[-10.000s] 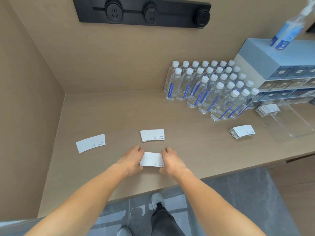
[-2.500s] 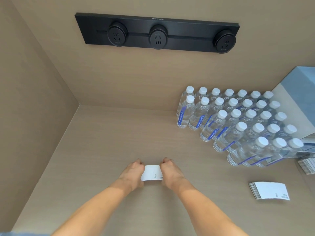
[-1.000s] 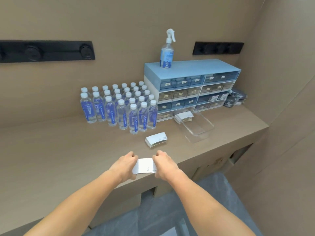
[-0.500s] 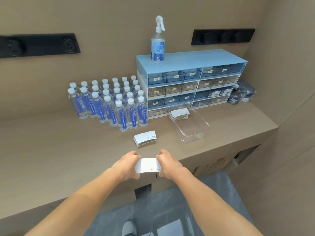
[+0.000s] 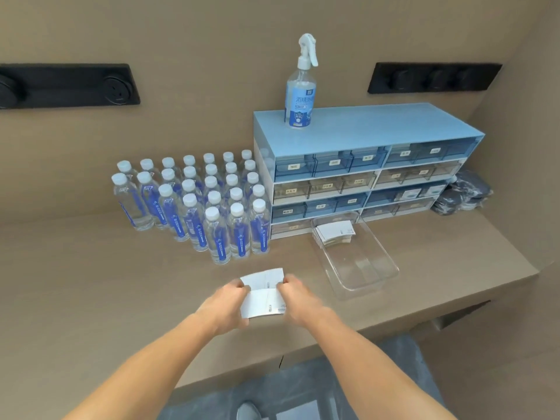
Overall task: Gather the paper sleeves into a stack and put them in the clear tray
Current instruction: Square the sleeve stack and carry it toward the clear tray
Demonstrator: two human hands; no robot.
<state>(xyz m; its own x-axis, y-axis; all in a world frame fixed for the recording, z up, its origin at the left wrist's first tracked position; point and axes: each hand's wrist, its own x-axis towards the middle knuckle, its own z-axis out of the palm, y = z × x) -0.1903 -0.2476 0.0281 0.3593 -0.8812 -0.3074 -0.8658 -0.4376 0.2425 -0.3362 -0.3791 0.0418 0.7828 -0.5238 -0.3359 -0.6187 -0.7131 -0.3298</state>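
I am pinching the sleeves [image 5: 264,301] between left fingers [image 5: 239,294] and right fingers [image 5: 286,286], over a second pile [image 5: 263,277] on the tabletop [image 5: 91,283], near the tray [image 5: 363,268]. Merging them loosely, I am risking the stack fanning and slipping

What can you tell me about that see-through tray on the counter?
The clear tray is a shallow rectangular bin that looks like transparent plastic, with rounded corners and low walls. It sits flat on the brown counter, its far end close against the blue drawer cabinet, to the right of the water bottles. A small stack of white paper sleeves lies at its far end; the rest is bare. Neither hand touches it.
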